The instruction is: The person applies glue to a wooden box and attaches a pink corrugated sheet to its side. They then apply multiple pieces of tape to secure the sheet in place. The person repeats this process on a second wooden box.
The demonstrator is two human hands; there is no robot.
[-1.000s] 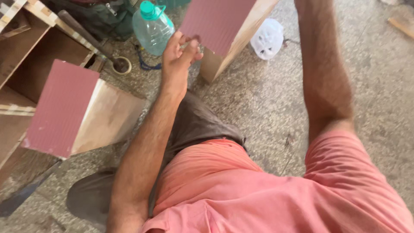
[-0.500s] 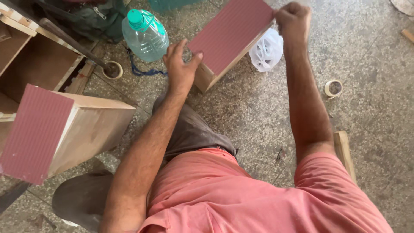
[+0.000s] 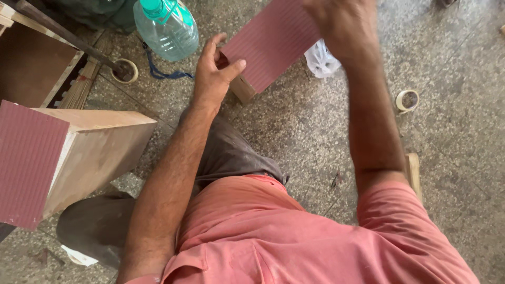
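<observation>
A wooden box with a dark pink ribbed laminate face point(image 3: 271, 42) stands on the speckled floor in front of me. My left hand point(image 3: 214, 71) grips its near left corner, thumb on the pink face. My right hand point(image 3: 339, 23) is blurred over the box's upper right part; whether it touches or holds the box is unclear.
A second pink-faced wooden box point(image 3: 68, 152) lies at my left. A large clear water bottle with a green cap point(image 3: 165, 26) stands beyond my left hand. A white plastic bag point(image 3: 322, 60), two tape rolls point(image 3: 406, 100) point(image 3: 125, 71) and a wooden cabinet frame point(image 3: 31, 68) lie around.
The view has shifted so everything sits lower and closer in frame. My right hand has moved from the box's far right corner toward its middle top. My left hand stays on the near corner.
</observation>
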